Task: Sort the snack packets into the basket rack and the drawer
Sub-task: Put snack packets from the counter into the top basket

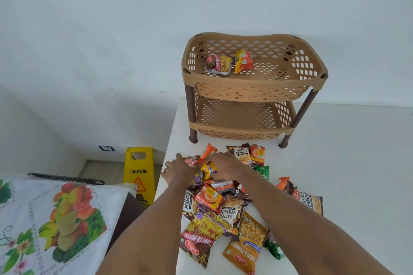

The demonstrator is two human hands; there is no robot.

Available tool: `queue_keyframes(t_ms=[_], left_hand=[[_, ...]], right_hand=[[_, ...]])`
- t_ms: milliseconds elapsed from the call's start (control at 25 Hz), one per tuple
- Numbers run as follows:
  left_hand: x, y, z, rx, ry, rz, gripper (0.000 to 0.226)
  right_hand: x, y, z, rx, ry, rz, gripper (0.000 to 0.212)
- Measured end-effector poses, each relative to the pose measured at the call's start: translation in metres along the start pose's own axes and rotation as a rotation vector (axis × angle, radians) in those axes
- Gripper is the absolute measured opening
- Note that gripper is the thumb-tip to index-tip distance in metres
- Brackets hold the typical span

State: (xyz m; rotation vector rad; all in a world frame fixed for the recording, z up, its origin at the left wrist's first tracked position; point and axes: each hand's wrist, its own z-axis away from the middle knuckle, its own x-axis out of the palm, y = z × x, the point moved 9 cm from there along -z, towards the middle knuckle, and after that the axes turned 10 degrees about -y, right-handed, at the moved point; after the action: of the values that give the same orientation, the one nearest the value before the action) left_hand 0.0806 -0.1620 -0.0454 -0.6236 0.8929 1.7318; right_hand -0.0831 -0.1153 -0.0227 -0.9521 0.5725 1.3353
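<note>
A tan two-tier basket rack (252, 94) with brown legs stands at the back of the white table (346, 163). Its upper basket holds a red-and-yellow packet (218, 65) and an orange packet (243, 61); nothing shows in the lower basket. A pile of snack packets (223, 212) lies in front of the rack. My left hand (178, 169) rests with fingers spread at the pile's far left, by a red packet (191, 161). My right hand (224, 165) curls around a small orange packet (207, 152) that sticks up between my hands. No drawer is in view.
The table's left edge runs just left of my left hand. Below it on the floor stands a yellow caution sign (138, 172). At the lower left is a lower surface with a fruit-print cloth (55, 219), with a black wire rack (67, 177) behind it.
</note>
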Motion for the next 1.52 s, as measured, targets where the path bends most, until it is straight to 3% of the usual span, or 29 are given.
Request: queue_keyframes(t_ms=[80,320,400,520,640,720,880,1000,1280,1400,1520], left_hand=[[-0.004,-0.002,-0.002,-0.019,0.016,0.189,0.103],[-0.019,0.001,0.003,0.111,0.104,0.528,0.089],[-0.016,0.001,0.005,0.165,0.07,0.61,0.089],[-0.009,-0.002,0.005,0.2,-0.026,0.707,0.105],[-0.005,-0.007,0.009,0.191,-0.054,0.707,0.104],[-0.009,-0.004,0.016,0.235,-0.018,0.747,0.092],[-0.032,0.008,0.031,0.394,0.059,0.935,0.046],[-0.053,0.023,0.04,0.51,0.001,1.01,0.034],[-0.153,0.112,0.088,0.831,-0.291,0.997,0.041],[-0.211,0.167,0.119,0.989,-0.258,1.014,0.045],[-0.254,0.213,0.131,1.008,-0.189,1.152,0.047]], right_hand=[[-0.004,0.003,0.0,0.006,0.023,0.023,0.069],[-0.016,0.01,0.01,-0.005,0.113,0.003,0.074],[-0.021,0.012,0.014,-0.006,0.146,-0.019,0.074],[-0.026,0.013,0.022,-0.003,0.176,-0.037,0.073],[-0.026,0.016,0.03,0.003,0.187,-0.04,0.071],[-0.025,0.018,0.036,-0.001,0.203,-0.044,0.069],[-0.026,0.018,0.044,-0.016,0.242,-0.03,0.064],[-0.029,0.018,0.052,-0.033,0.284,-0.043,0.062],[-0.039,0.028,0.071,-0.065,0.407,-0.222,0.058],[-0.044,0.032,0.075,-0.058,0.454,-0.218,0.056],[-0.053,0.035,0.078,-0.054,0.491,-0.228,0.057]])
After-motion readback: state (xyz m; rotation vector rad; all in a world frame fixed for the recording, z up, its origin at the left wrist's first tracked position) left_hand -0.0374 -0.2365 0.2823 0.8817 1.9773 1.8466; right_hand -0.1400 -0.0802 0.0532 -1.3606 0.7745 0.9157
